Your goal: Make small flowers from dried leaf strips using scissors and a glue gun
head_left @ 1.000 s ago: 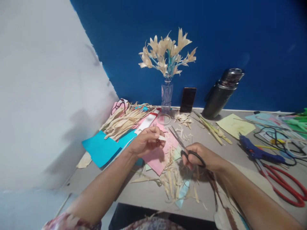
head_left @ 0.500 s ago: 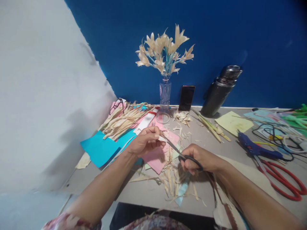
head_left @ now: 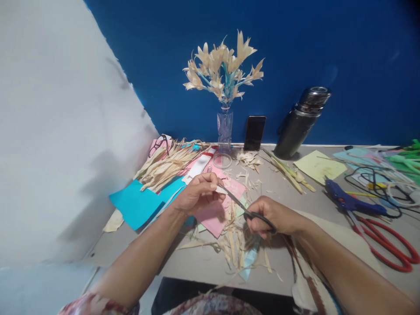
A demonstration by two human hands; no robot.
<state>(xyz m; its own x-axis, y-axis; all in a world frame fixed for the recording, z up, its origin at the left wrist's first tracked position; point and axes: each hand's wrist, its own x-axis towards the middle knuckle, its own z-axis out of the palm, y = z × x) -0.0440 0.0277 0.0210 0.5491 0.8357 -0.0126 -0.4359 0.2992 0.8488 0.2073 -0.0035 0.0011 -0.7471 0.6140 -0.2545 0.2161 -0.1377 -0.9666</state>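
My left hand [head_left: 202, 192] pinches a small pale piece [head_left: 222, 190], which looks like a bit of dried husk or paper. The black-handled scissors [head_left: 244, 209] are gripped by their loops in my right hand [head_left: 272, 216]. Their blades point up and left and meet the pale piece at my left fingertips; the loops look nearly closed. Beneath both hands lie pink paper sheets [head_left: 210, 218] and scattered husk scraps [head_left: 232, 245]. Bright blue paper [head_left: 136, 201] is left of my left wrist, with a bundle of dried husks [head_left: 167, 168] behind it.
A clear bottle [head_left: 225, 131] holds husk flowers [head_left: 223, 65] by the blue wall. Beside it a phone [head_left: 255, 133] and a dark thermos [head_left: 302, 124] stand upright. To the right lie a blue glue gun [head_left: 351, 201], red-handled scissors [head_left: 387, 245] and yellow paper [head_left: 320, 167].
The scissor handles have come slightly closer together in my right hand. My left hand stays nearly still with the pale piece. The view has shifted very slightly.
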